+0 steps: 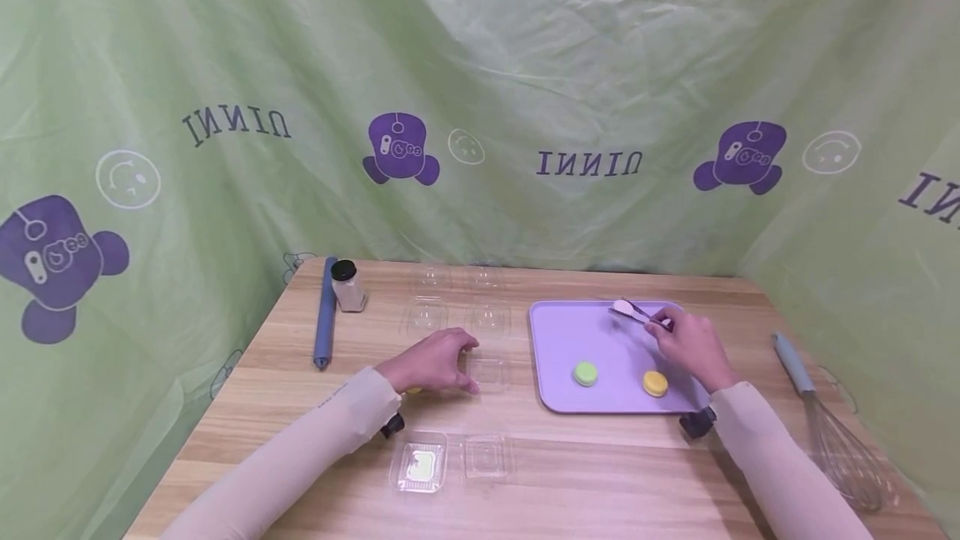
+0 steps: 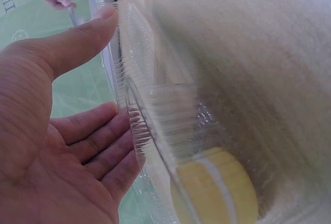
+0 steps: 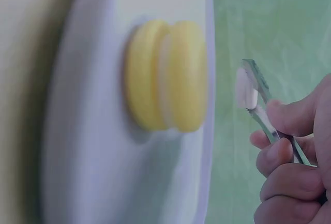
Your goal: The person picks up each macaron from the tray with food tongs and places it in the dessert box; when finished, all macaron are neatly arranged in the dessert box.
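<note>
My left hand [image 1: 435, 363] is at a clear plastic box [image 1: 489, 375], thumb and fingers spread along its rim. Inside that box, in the left wrist view, lies a yellow macaron [image 2: 217, 188], mostly hidden by the hand in the head view. With curled fingers, my right hand [image 1: 696, 348] grips a pair of tongs [image 3: 260, 81] above the purple tray [image 1: 558, 332]. A pale pink macaron [image 1: 623, 307] is pinched between the tong tips. On the tray sit a green macaron [image 1: 586, 373] and an orange-yellow macaron [image 1: 655, 383].
Several more clear boxes stand on the table, one nearer the front [image 1: 418, 465] and others behind the left hand. A blue rolling pin [image 1: 325, 315] and a black-capped jar [image 1: 349, 288] are at the left. A whisk [image 1: 832, 432] lies at the right edge.
</note>
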`<state>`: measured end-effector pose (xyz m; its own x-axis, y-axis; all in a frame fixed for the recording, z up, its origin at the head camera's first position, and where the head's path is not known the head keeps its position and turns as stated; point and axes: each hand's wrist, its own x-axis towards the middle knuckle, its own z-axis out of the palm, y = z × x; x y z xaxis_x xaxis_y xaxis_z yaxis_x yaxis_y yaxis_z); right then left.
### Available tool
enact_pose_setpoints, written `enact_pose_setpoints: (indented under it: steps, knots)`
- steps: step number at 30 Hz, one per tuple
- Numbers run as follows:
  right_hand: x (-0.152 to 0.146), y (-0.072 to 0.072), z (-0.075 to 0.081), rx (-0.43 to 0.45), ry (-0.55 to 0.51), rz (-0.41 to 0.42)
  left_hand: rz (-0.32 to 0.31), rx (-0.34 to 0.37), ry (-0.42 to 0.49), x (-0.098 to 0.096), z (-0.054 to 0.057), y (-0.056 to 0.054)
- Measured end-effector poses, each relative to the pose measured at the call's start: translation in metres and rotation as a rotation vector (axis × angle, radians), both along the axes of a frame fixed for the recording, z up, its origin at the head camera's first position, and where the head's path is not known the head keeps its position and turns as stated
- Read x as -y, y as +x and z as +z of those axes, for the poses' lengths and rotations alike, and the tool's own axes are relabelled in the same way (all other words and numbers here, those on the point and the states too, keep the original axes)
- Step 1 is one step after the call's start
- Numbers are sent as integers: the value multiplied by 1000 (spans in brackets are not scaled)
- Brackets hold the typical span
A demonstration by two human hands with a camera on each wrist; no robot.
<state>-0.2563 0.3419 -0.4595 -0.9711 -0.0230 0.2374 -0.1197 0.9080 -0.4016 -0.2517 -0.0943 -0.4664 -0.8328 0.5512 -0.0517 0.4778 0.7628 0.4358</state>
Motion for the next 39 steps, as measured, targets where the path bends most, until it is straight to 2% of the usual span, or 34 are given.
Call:
enact_pose_setpoints:
  steps: [7, 10, 15, 21, 25, 33, 39]
  knots:
    - [10, -7, 10, -152, -31, 5, -1, 5, 11, 0, 2, 1]
    - [15, -9, 18, -178, -46, 9, -1, 3, 13, 0, 2, 1]
    - [23, -12, 30, -113, -83, -7, -9, -7, 11, 1, 2, 0]
    - [39, -14, 42, -24, -228, 18, -20, -14, 8, 2, 1, 0]
    - [53, -15, 46, -2, -299, 53, -15, -8, 9, 2, -1, -1]
    - [82, -16, 48, 7, -402, 117, -23, -22, 11, 3, -2, 0]
    - [106, -14, 46, 29, -428, 189, -24, -27, 1, 2, -1, -1]
